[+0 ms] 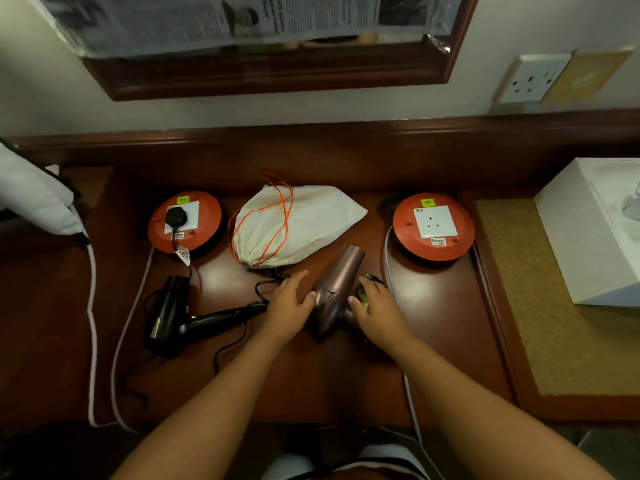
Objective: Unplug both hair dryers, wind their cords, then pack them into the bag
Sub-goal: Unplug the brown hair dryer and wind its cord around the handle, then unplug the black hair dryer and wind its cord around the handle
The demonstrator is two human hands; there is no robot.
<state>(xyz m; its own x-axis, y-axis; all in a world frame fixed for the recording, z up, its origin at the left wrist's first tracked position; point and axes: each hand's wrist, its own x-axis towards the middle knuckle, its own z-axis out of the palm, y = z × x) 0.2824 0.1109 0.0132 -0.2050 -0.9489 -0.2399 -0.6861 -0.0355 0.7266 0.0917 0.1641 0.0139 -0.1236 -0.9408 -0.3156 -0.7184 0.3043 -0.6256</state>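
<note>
On the dark wooden desk (433, 323), centre front, a bronze hair dryer (337, 289) lies with its nozzle pointing away, between both hands. Left hand (289, 303): fingers spread and nearly straight, fingertips reaching toward the bag's mouth, thumb touching the dryer's left flank. Right hand (375, 306): thumb against the dryer's right side, fingers curled over a small dark and greenish object (367, 289); what it is cannot be told, likely the dryer's wound cord or plug.

Count, hair dryers: two. The second, a black hair dryer (173, 311), lies to the left, handle pointing toward the left hand. Its black plug (175, 216) sits in the socket of the left reel (184, 221), cord trailing loose over the desk.

Count, orange extension reels: two. The right reel (433, 226) shows a bare socket.

Count, bags: one. A cream drawstring bag (304, 223) with orange cord lies flat between the reels, mouth toward the person, just beyond the bronze dryer.

Count, wall sockets: one (531, 77), upper right. A white box (588, 230) stands at the right edge.
</note>
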